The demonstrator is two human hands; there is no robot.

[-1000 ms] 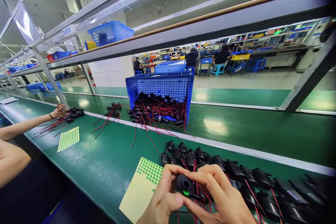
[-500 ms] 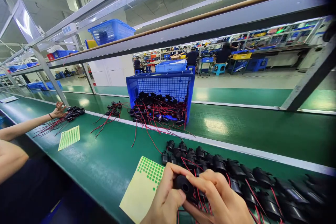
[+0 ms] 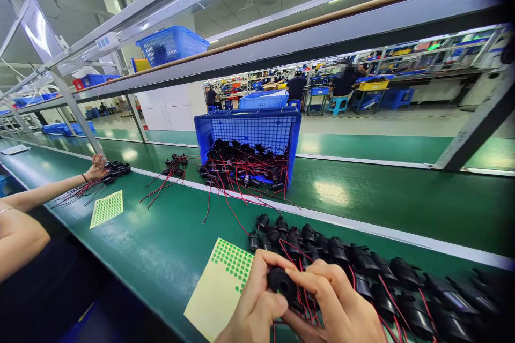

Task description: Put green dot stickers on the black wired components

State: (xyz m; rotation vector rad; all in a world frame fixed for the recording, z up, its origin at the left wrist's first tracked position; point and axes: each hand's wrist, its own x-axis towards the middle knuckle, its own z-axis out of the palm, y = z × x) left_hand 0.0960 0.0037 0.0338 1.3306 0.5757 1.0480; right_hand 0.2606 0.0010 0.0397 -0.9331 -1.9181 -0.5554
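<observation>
In the head view, my left hand (image 3: 257, 308) wraps its thumb and index finger around a small black pump (image 3: 278, 283), whose round end with a central hole faces me. My right hand (image 3: 341, 303) is closed, with its index fingertip pressed on the pump's edge; its other fingertips are hidden. Red and black wires (image 3: 309, 303) hang below the pump between my hands. A pale yellow sheet of green dot stickers (image 3: 213, 292) lies beside my left hand, with part of its dots gone. Rows of black pumps (image 3: 364, 260) rest behind and right of my hands.
A blue crate (image 3: 295, 144) lies on its side, wired pumps spilling from it. Left along the green bench (image 3: 161, 246) are a small pump pile (image 3: 175, 165), another sticker sheet (image 3: 107, 209) and a co-worker's hand (image 3: 95, 168) at more pumps. A metal shelf frame (image 3: 257, 59) spans above.
My hands keep almost the same hold on the pump. The co-worker's hand at the left has shifted slightly to the right, over the pumps there.
</observation>
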